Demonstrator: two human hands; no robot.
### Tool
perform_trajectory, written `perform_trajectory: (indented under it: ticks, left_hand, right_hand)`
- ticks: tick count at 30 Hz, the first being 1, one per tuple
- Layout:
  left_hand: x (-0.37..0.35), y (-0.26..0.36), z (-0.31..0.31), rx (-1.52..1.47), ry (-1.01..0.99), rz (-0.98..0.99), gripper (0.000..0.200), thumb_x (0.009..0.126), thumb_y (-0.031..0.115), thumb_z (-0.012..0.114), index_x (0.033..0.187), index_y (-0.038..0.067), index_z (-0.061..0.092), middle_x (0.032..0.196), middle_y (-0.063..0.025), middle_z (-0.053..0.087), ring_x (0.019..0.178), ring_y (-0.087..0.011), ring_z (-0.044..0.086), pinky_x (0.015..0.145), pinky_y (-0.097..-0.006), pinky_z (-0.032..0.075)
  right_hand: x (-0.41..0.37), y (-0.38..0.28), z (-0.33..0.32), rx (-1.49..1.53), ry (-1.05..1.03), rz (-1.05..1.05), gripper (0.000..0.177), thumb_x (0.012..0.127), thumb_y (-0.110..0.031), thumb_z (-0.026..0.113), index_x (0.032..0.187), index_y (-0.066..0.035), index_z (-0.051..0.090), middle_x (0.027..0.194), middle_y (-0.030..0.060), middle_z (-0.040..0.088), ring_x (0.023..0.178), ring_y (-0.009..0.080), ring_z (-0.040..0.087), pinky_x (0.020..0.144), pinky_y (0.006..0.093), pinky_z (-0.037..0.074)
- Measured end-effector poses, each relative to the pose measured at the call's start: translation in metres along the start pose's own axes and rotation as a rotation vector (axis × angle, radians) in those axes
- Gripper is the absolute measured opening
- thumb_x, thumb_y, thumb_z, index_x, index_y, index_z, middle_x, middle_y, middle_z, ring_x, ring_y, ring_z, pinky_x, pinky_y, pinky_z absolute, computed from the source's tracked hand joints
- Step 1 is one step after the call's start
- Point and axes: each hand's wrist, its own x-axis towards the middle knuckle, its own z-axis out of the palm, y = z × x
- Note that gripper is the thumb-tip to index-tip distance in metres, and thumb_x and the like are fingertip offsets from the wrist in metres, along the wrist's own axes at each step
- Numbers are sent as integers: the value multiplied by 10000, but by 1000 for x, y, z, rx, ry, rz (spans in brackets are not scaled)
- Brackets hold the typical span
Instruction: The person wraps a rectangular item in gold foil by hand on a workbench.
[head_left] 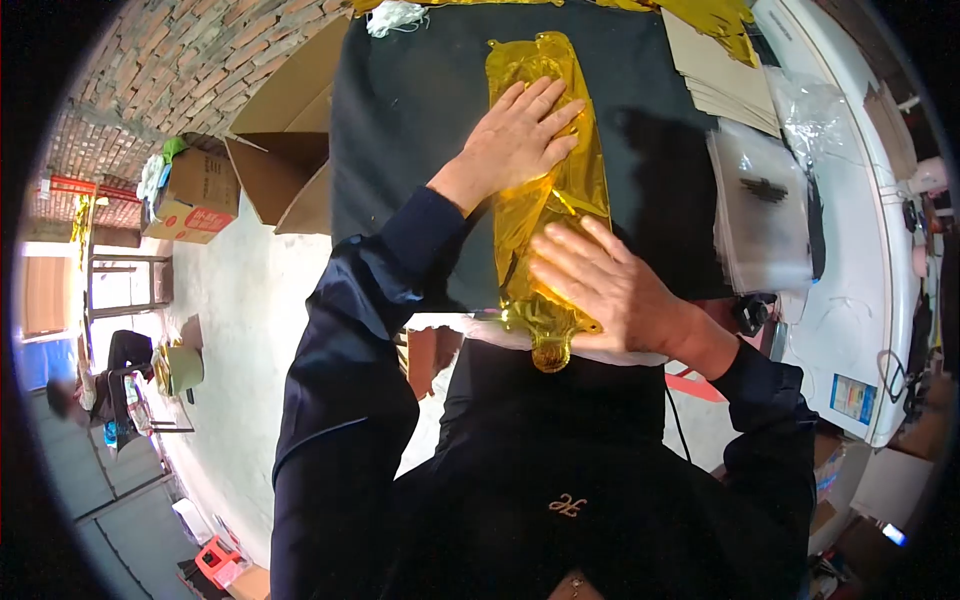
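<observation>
A shiny gold foil balloon point(552, 205), apparently deflated and folded into a long strip, lies lengthwise on the black-covered table point(410, 130). My left hand point(522, 132) rests flat across its upper part with the fingers spread. Lower down, my right hand point(608, 288) lies over the right side of the foil, slightly blurred, its fingers stretched out. The strip's rounded tab hangs at the table's near edge, close to my body. The foil beneath both palms is hidden.
Clear plastic bags point(765, 210) lie stacked at the table's right, below cardboard sheets point(715, 75). More gold foil point(722, 25) and white string point(397, 17) are at the far edge. An open cardboard box point(285, 150) stands left. A person point(85, 395) sits in the left background.
</observation>
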Motion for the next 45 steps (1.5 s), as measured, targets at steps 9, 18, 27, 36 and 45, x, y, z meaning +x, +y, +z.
perform_trajectory:
  ticks: [9,18,27,36,45]
  left_hand:
    - [-2,1,4,-31,4,-30,549,1065,437,433,1541,164,457,1588,-153,428,1495,-315,359,1252,-458,245]
    - [-1,1,2,-44,-11,-41,553,1058,436,449,1540,164,459,1595,-146,421,1504,-310,347,1259,-462,237]
    - [-2,1,2,-30,6,-18,563,1061,431,444,1546,147,449,1582,-161,429,1490,-322,363,1246,-459,253]
    - [1,0,-4,-36,-11,12,561,1062,422,437,1546,138,443,1591,-170,415,1487,-333,365,1244,-456,251]
    - [1,1,-8,-33,-48,2,573,1060,418,436,1560,137,424,1611,-168,389,1501,-327,343,1251,-451,233]
  right_hand:
    - [33,18,-2,136,-153,-21,1065,832,-627,705,1578,21,309,1651,209,292,1566,326,219,1274,540,117]
    - [30,-2,18,135,-243,-63,959,852,-495,728,1572,1,333,1660,179,292,1577,293,202,1287,522,81]
    - [-19,-24,-8,-12,-163,-199,671,881,-441,692,1477,-175,536,1518,66,525,1437,239,435,1240,473,288]
    - [-25,16,3,-270,125,46,490,900,-114,634,1380,-24,586,1484,123,526,1441,277,441,1235,455,312]
    - [1,38,-7,-100,298,-7,401,902,-88,695,1294,-14,650,1365,133,607,1342,302,548,1152,428,441]
